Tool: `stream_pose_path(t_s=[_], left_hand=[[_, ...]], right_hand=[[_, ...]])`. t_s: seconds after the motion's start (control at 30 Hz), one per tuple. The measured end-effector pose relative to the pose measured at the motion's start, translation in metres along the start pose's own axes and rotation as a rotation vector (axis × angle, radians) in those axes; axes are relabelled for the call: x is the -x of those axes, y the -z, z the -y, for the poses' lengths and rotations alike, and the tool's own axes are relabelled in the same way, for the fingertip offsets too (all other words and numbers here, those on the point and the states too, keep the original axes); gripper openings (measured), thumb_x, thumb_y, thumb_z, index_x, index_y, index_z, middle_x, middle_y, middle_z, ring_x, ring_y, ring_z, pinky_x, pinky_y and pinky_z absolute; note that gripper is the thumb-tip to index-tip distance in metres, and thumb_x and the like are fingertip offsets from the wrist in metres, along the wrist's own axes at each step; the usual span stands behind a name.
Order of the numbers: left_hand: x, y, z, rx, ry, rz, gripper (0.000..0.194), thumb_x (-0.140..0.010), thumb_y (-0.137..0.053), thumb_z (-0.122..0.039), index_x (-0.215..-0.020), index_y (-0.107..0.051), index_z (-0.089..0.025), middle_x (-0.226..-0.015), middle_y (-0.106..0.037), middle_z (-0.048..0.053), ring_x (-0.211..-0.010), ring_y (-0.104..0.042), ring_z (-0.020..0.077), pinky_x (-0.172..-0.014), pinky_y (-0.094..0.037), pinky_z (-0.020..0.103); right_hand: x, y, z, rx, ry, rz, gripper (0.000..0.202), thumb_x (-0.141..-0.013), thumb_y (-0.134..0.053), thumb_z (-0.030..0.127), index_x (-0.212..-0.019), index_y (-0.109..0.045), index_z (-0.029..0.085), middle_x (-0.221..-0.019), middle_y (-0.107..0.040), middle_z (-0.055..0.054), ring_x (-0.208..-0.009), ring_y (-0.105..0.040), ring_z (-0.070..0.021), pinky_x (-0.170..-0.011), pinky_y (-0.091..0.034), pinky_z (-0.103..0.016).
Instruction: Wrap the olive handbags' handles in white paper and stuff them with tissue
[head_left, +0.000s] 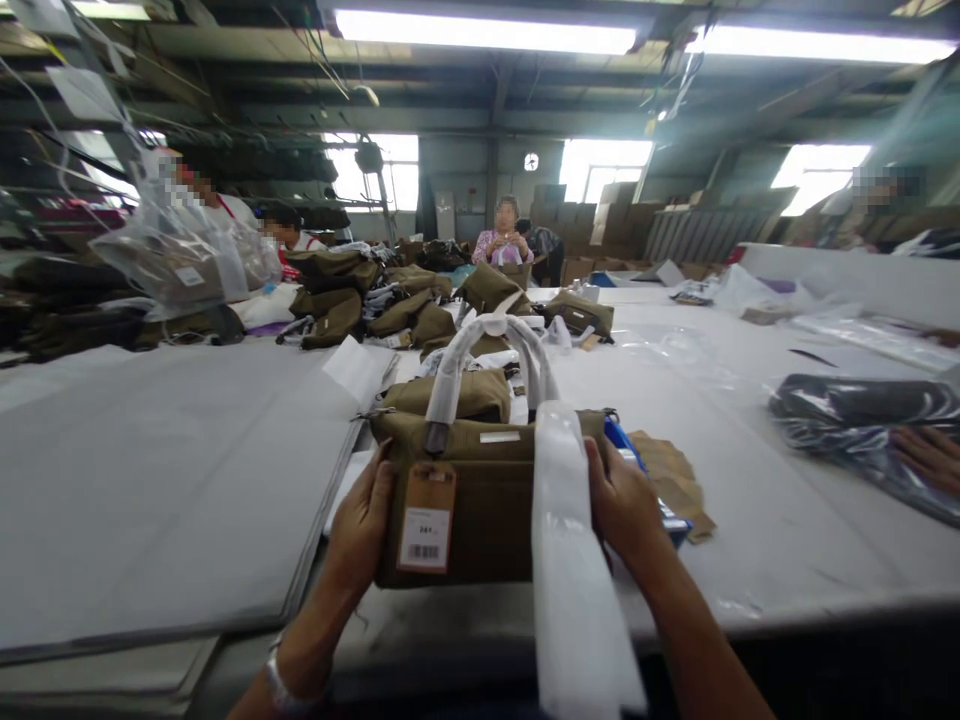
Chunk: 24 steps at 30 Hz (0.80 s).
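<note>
Remotely, I held the olive handbag [487, 525] at the frame's lower centre, left hand [361, 520] on its left side, right hand [626, 500] on its right, fingers bent partway and clasping both edges. White plastic [566, 540] hung before its front, right of a brown tag [426, 520].

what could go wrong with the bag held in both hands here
The long white strip hanging in front of the olive bag, beside the right hand, might snag if the bag moves. The brown tag near the left hand could bend if that grip shifts inward.
</note>
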<state>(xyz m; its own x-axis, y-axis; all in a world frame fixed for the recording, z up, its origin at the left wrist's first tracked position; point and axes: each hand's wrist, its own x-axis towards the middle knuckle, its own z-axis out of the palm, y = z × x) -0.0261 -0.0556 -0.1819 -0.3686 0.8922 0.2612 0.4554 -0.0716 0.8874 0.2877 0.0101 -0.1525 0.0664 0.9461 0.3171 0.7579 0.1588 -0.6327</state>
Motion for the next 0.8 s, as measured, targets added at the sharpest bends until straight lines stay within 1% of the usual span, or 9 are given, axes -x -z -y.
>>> stream_pose_path(t_s=[0.13,0.23,0.37,0.47,0.53,0.6,0.67,0.73,0.8], left_hand=[[0.008,0.008,-0.009,-0.279,-0.043,0.018,0.072,-0.098,-0.044,-0.063,-0.153,-0.045,-0.017,-0.154,-0.050,0.019,-0.143,-0.048,0.0372,-0.116,-0.040,0.060],[0.010,-0.002,-0.019,-0.432,-0.328,0.094,0.070,-0.100,-0.047,-0.055,-0.159,-0.034,-0.021,-0.165,-0.035,0.014,-0.152,-0.032,0.0340,-0.122,-0.031,0.060],[0.007,-0.020,-0.038,-0.573,-0.534,0.427,0.057,-0.102,-0.045,-0.048,-0.155,-0.042,-0.026,-0.163,-0.039,0.006,-0.155,-0.025,0.0301,-0.123,-0.031,0.058],[0.005,-0.026,-0.044,-0.629,-0.512,0.432,0.059,-0.103,-0.043,-0.047,-0.156,-0.042,-0.021,-0.164,-0.036,0.008,-0.156,-0.024,0.0313,-0.122,-0.032,0.059],[0.008,-0.026,-0.042,-0.611,-0.524,0.400,0.060,-0.103,-0.043,-0.046,-0.157,-0.040,-0.020,-0.165,-0.035,0.008,-0.156,-0.022,0.0314,-0.122,-0.032,0.059],[0.013,-0.025,-0.034,-0.546,-0.545,0.361,0.060,-0.103,-0.044,-0.045,-0.158,-0.038,-0.021,-0.165,-0.035,0.008,-0.157,-0.020,0.0304,-0.123,-0.032,0.058],[0.018,-0.024,-0.023,-0.448,-0.527,0.316,0.059,-0.105,-0.042,-0.042,-0.160,-0.033,-0.022,-0.164,-0.037,0.008,-0.155,-0.026,0.0270,-0.123,-0.033,0.054],[0.021,-0.024,-0.011,-0.382,-0.486,0.298,0.057,-0.106,-0.037,-0.040,-0.160,-0.031,-0.021,-0.162,-0.040,0.010,-0.152,-0.033,0.0245,-0.122,-0.037,0.051],[0.019,-0.024,-0.006,-0.380,-0.460,0.322,0.057,-0.107,-0.035,-0.042,-0.159,-0.034,-0.018,-0.161,-0.043,0.011,-0.151,-0.037,0.0250,-0.121,-0.038,0.051]], right_hand=[[-0.013,0.004,0.000,0.298,-0.025,0.212,0.072,-0.102,-0.024,0.067,-0.101,-0.076,0.017,-0.093,-0.077,-0.021,-0.097,-0.074,-0.0410,-0.083,-0.054,-0.052],[-0.012,-0.016,-0.007,0.301,0.049,0.232,0.056,-0.106,-0.032,0.050,-0.112,-0.074,0.014,-0.111,-0.076,-0.021,-0.110,-0.072,-0.0367,-0.094,-0.054,-0.049],[-0.017,0.009,0.015,0.244,0.231,0.066,0.049,-0.103,-0.045,0.040,-0.139,-0.060,0.010,-0.147,-0.057,-0.020,-0.138,-0.054,-0.0340,-0.113,-0.046,-0.049],[-0.025,0.057,0.062,0.091,0.529,-0.206,0.065,-0.103,-0.043,0.053,-0.156,-0.040,0.014,-0.159,-0.044,-0.015,-0.148,-0.040,-0.0329,-0.118,-0.039,-0.053],[-0.026,0.069,0.091,0.051,0.599,-0.232,0.075,-0.101,-0.040,0.063,-0.161,-0.029,0.020,-0.167,-0.031,-0.007,-0.155,-0.024,-0.0340,-0.122,-0.029,-0.056],[-0.021,0.047,0.103,0.023,0.613,-0.038,0.071,-0.099,-0.043,0.065,-0.158,-0.038,0.025,-0.164,-0.037,-0.002,-0.155,-0.024,-0.0330,-0.123,-0.028,-0.054],[-0.012,-0.001,0.097,-0.018,0.604,0.218,0.066,-0.098,-0.049,0.062,-0.151,-0.049,0.023,-0.160,-0.044,-0.006,-0.153,-0.030,-0.0316,-0.125,-0.027,-0.052],[-0.003,-0.052,0.080,0.011,0.574,0.336,0.056,-0.098,-0.056,0.052,-0.142,-0.060,0.018,-0.147,-0.059,-0.012,-0.142,-0.050,-0.0316,-0.123,-0.032,-0.052],[0.001,-0.085,0.064,0.073,0.553,0.392,0.057,-0.100,-0.054,0.048,-0.146,-0.056,0.014,-0.151,-0.053,-0.016,-0.146,-0.044,-0.0318,-0.126,-0.024,-0.054]])
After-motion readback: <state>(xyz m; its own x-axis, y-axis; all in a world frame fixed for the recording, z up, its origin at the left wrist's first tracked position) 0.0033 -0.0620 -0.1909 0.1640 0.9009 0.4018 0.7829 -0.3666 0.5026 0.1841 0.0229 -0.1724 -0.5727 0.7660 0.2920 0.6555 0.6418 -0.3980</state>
